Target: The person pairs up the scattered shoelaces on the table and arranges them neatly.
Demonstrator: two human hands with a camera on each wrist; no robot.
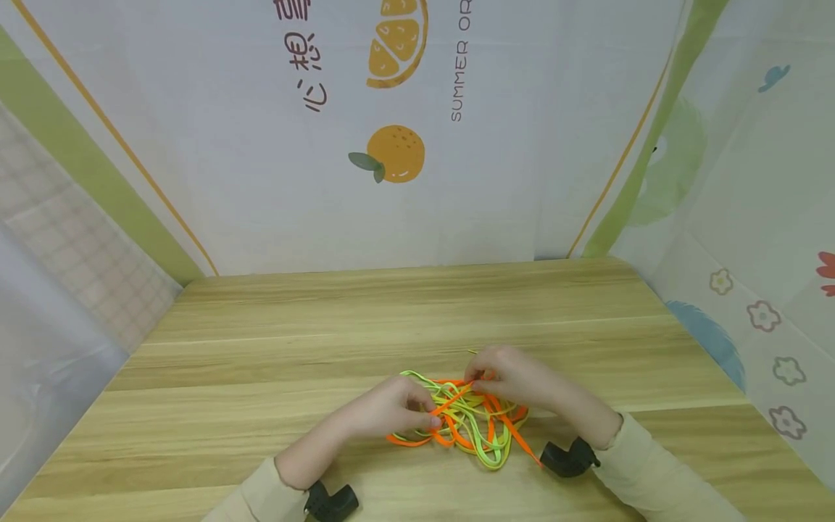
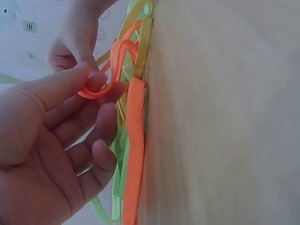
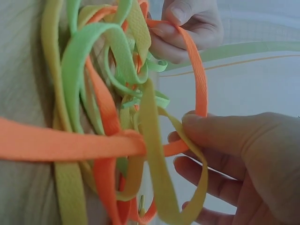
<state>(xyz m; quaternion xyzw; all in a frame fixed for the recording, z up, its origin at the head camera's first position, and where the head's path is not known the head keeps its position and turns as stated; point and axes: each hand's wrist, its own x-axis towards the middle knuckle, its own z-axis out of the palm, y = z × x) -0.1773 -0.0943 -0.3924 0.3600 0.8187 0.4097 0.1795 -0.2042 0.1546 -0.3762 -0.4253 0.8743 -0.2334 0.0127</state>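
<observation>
L hand (image 1: 390, 406) & R hand (image 1: 514, 373) pinch orange lace (image 1: 453, 398), one stretch up! Green lace (image 3: 70, 84), yellow lace (image 3: 155, 140) lie tangled; most's prob. left.

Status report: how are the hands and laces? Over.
Left hand, right hand: both pinching orange lace. It spans between them. Perhaps in the way: tangled green laces, yellow laces.

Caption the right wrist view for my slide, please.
Right hand and left hand pinch an orange lace running between them, beside tangled green laces and yellow laces.
</observation>
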